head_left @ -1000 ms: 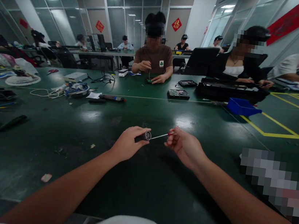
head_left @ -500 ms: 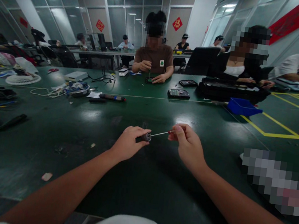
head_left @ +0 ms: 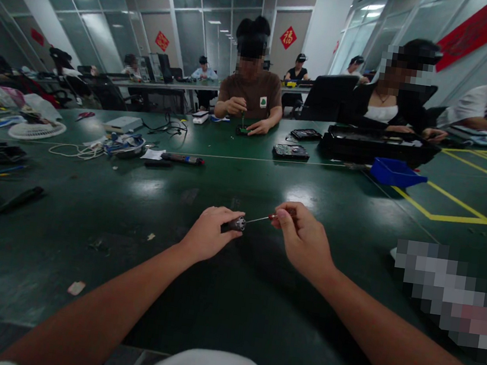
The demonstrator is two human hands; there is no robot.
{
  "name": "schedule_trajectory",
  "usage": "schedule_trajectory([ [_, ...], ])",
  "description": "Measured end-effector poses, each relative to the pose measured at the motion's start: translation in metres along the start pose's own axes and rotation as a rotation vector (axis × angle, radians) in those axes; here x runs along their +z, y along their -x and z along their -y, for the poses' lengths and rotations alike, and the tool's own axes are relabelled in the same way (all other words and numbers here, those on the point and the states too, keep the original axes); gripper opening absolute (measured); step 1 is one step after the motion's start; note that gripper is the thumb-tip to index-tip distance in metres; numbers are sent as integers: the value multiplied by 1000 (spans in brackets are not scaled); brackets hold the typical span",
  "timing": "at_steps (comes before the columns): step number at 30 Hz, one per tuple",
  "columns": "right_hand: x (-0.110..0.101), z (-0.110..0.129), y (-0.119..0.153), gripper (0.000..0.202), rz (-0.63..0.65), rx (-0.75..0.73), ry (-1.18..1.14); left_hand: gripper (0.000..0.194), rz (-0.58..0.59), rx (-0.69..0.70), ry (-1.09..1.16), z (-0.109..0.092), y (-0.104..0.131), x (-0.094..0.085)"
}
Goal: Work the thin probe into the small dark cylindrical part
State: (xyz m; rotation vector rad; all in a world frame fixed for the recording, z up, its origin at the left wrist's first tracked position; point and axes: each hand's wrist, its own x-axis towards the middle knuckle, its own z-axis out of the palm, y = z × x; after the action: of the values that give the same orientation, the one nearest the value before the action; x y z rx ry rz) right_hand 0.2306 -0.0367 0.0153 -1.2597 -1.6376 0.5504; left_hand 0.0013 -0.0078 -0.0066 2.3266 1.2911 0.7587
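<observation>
My left hand (head_left: 210,231) is closed around a dark cylindrical part (head_left: 235,224), whose round end with metal inside faces right. Between the fingers and thumb of my right hand (head_left: 304,232) is a screwdriver (head_left: 259,219) with a thin shaft and a reddish handle, mostly covered by the fingers. Its shaft points left, and the tip meets the round end of the part; how deep it reaches cannot be made out. Both hands are above the green table (head_left: 209,309).
Across the table a person (head_left: 251,91) works on a small green board. A blue tray (head_left: 397,173) and a long black casing (head_left: 378,147) stand at the back right. At left lies a long screwdriver (head_left: 21,200). Cables (head_left: 90,150) and a hard drive (head_left: 291,152) lie farther back.
My right hand has shifted slightly left and its fingers have turned on the screwdriver, showing more of the red handle. The dark part has rotated a little in my left hand.
</observation>
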Motion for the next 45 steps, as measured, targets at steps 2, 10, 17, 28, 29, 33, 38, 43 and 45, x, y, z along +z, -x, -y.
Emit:
schedule_trajectory([
  [2, 0, 0, 0, 20, -10, 3, 14, 43, 2, -4, 6, 0, -1, 1],
  [10, -1, -2, -2, 20, -76, 22, 61, 34, -19, -86, 97, -3, -1, -2],
  [17, -1, -4, -2, 21, -81, 32, 21, 27, -110, -173, 182, -3, -1, -2],
  [28, 0, -6, -2, 22, -80, 40, -22, 25, 125, -124, 23, -13, 2, -10],
  [29, 0, -6, -2, 22, -78, 38, -22, 24, 166, -99, -13, -14, 2, -9],
  [33, 1, -5, -2, 22, -68, 34, -24, 28, 280, 17, -147, -13, 3, -6],
  [38, 0, -4, -2, 22, -65, 29, -2, 22, 356, 54, -251, -11, 5, -4],
  [43, 0, -4, -2, 22, -55, 29, -7, 19, 284, -16, -163, -10, 5, -7],
  [45, 0, -3, -2, 22, -53, 31, -13, 18, 193, -78, -128, -7, 4, -11],
])
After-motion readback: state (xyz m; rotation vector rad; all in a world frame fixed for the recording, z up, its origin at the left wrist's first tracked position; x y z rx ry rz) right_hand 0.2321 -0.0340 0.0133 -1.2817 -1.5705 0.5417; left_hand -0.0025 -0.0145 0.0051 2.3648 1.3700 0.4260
